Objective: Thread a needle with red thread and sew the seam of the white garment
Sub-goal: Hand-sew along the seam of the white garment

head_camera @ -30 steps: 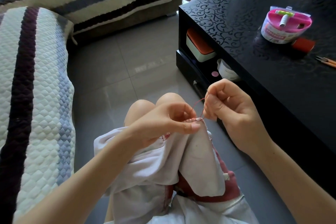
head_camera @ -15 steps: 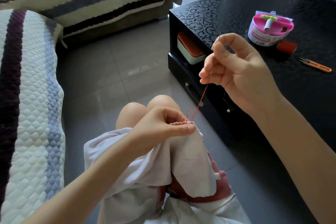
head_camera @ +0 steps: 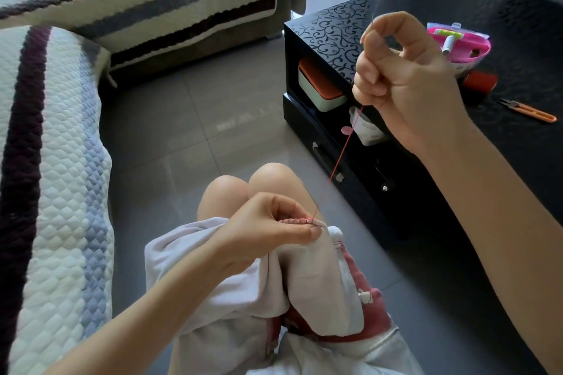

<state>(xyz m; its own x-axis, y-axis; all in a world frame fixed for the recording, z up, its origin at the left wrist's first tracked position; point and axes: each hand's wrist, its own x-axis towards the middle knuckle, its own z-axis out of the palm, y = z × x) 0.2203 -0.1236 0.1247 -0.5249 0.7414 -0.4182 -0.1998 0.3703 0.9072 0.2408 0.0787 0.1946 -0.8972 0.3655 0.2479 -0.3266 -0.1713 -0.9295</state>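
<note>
1. The fingers [head_camera: 370, 42] of the right hand [head_camera: 408, 82], seen in the head view, are curled and pinch one needle [head_camera: 373, 20], held high over the table edge.
2. One red thread [head_camera: 339, 161] runs taut from that hand down to the seam [head_camera: 297, 220].
3. The left hand [head_camera: 268, 231] pinches the seam of the one white garment [head_camera: 320, 277], which lies on the lap.
4. The black table [head_camera: 396, 0] holds one pink sewing kit [head_camera: 463, 46], one red spool [head_camera: 481, 82] and one pair of orange snips [head_camera: 530, 109].

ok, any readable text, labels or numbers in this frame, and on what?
No legible text anywhere.
Pink sewing kit: side label mostly hidden behind the right hand, too blurred to read.
Round pink sticker on the black table shelf edge: no print can be made out.
</note>
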